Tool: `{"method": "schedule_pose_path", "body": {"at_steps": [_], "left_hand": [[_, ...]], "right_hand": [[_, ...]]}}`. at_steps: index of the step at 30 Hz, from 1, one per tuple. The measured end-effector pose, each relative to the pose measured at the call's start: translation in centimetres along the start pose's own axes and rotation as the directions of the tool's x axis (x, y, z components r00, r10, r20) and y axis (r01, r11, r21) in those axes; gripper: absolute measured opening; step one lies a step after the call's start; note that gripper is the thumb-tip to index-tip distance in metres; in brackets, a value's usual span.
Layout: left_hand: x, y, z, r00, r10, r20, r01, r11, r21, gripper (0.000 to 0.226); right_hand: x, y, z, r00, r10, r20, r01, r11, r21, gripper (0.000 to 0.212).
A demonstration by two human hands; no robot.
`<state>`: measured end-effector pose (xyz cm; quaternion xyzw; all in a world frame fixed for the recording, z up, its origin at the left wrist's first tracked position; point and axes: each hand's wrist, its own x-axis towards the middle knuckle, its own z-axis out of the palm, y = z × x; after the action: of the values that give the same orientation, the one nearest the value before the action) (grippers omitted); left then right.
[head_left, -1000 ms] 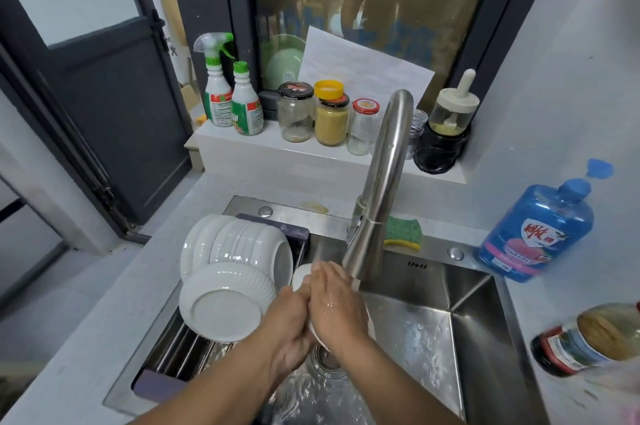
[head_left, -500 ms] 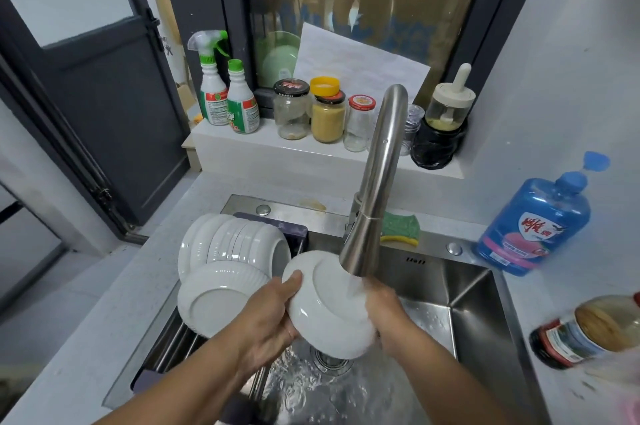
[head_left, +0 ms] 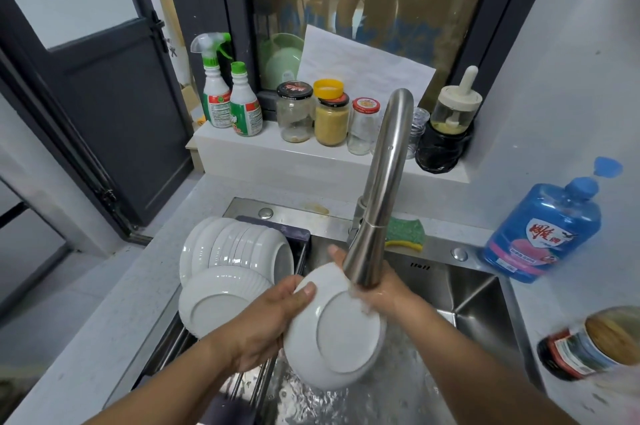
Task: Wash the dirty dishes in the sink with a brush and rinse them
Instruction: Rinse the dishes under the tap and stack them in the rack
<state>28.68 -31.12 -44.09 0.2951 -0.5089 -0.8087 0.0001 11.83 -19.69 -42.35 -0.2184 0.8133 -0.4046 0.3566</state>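
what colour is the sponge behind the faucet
The sponge is green with a yellow bottom layer; head view.

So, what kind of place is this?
Most likely a home kitchen: a steel sink with a tall tap, white bowls stacked in a rack, and food jars and cleaner bottles on the window ledge. The left hand and right hand hold a bowl under the tap.

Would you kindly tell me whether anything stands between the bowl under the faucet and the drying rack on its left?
Nothing separate blocks it. Only the left hand, gripping the held bowl by its rim, lies between it and the rack. An upturned bowl already sits on the rack beside that hand.
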Motion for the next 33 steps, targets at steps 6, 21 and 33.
{"method": "schedule_pose_path", "body": {"at_steps": [6,21,33], "left_hand": [[1.7,1.2,0.5,0.967,0.079,-0.240,-0.062,0.995,0.079,0.056],[3.1,1.5,5.8,0.918,-0.395,0.037,0.336,0.724,-0.603,0.060],[0.3,-0.7,6.3,0.976,-0.161,-0.145,0.107,0.940,-0.324,0.064]], "right_hand": [[0.2,-1.4,-1.7,0.999,-0.023,0.034,0.018,0.989,0.147,0.029],[-5.3,4.6,3.3,0.826,-0.545,-0.141,0.423,0.767,-0.482,0.048],[-4.8,5.7,4.1,0.980,-0.173,0.102,0.199,0.771,-0.605,0.060]]}}
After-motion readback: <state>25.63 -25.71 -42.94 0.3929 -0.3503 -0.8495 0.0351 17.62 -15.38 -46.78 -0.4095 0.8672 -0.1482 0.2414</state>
